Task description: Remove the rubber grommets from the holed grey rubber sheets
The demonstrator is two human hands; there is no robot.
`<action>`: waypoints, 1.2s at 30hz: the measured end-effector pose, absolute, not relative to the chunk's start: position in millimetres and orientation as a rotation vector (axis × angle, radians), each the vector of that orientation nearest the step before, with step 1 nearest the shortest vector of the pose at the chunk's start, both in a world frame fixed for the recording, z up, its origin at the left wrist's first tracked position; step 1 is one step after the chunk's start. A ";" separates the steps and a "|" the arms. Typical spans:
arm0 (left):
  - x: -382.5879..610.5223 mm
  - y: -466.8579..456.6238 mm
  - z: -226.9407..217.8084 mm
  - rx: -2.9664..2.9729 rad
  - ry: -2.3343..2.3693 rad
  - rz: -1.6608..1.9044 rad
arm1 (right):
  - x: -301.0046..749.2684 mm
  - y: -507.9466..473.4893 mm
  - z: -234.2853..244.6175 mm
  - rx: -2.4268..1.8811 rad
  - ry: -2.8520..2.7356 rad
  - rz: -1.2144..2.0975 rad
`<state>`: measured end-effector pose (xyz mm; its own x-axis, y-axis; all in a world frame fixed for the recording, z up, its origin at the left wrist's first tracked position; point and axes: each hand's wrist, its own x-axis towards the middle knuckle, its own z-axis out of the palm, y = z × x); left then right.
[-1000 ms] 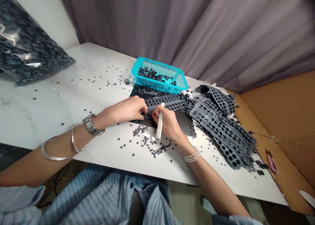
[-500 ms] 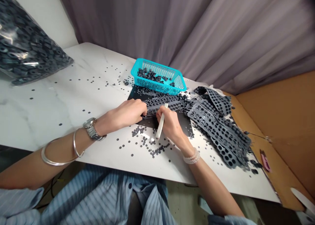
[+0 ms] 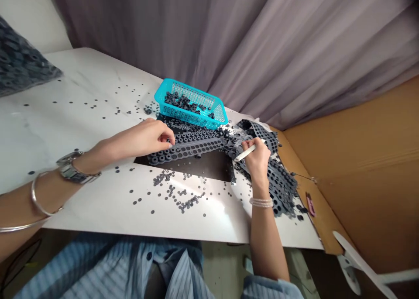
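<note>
My left hand [image 3: 148, 136] is curled with its fingertips pinching the near edge of a long grey rubber strip [image 3: 193, 145] full of round holes and rings. The strip lies across a black mat [image 3: 203, 164] on the white table [image 3: 65, 128]. My right hand [image 3: 258, 156] is closed around a white stick tool [image 3: 249, 150] and rests on the strip's right end, over a heap of punched grey strips [image 3: 278, 176]. Small black punched discs [image 3: 178, 198] lie scattered in front of the mat.
A turquoise basket [image 3: 191, 104] holding black rings stands behind the strip. A clear bag of black rings [image 3: 19, 67] sits far left. A brown cardboard wall [image 3: 360, 159] borders the right side, with a pink object [image 3: 310, 204] on it. Grey curtain hangs behind.
My right hand has moved right along the strip with the stick tool, away from my left hand. The view has swung to the right. My left hand stays on the strip's left part.
</note>
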<state>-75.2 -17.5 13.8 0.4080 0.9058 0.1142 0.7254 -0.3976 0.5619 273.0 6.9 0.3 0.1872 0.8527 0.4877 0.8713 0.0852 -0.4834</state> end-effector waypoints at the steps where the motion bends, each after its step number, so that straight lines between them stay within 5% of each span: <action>1: -73.5 -16.7 14.2 2.259 1.426 0.606 | 267.1 5.5 2.0 -1.699 -1.594 -0.001; 7: -61.9 -13.0 0.8 2.318 1.467 0.598 | 205.5 -5.9 -0.3 -1.317 -1.510 0.886; 12: -63.0 -7.9 -18.7 2.337 1.414 0.603 | 155.4 -14.2 -18.3 -1.179 -1.633 1.186; 36: -43.6 -20.7 -7.9 2.472 1.545 0.390 | 122.7 -20.8 -7.3 -1.312 -2.042 0.834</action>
<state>-43.6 -20.7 -7.9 0.4186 0.9008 0.1159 0.8480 -0.4333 0.3051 122.7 -20.8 -7.3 -0.3585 0.9248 0.1273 0.5714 0.3252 -0.7535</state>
